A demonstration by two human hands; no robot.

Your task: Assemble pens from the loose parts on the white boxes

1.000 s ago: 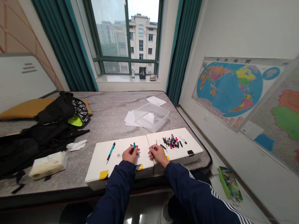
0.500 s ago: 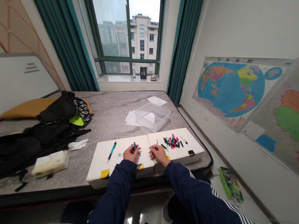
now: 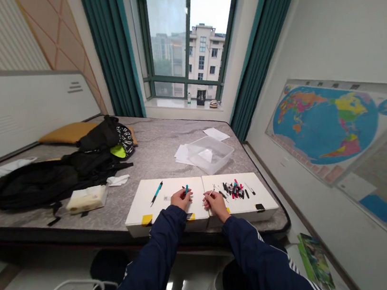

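Note:
My left hand (image 3: 181, 199) is closed around a short teal pen barrel (image 3: 187, 189), its end sticking up past the fingers. Between the fingertips of my right hand (image 3: 216, 203) is a thin pale rod, like a pen refill (image 3: 214, 187). Both hands are over two white boxes standing side by side, the left box (image 3: 173, 184) and the right box (image 3: 250, 179). A blue and black pen (image 3: 156, 193) lies at the left on the left box. A heap of black, red and clear pen parts (image 3: 235, 190) is spread on the right box, just beyond my right hand.
Behind the boxes stands a clear plastic bin (image 3: 212, 154) beside white paper sheets (image 3: 182, 155). At the left lie a tissue pack (image 3: 86, 199), a crumpled tissue (image 3: 118, 180) and a black backpack (image 3: 40, 181). The mattress edge (image 3: 66, 239) runs along the front.
The whole scene has shifted to the right in view as my head turned left. My hands keep the same hold and have barely moved over the boxes.

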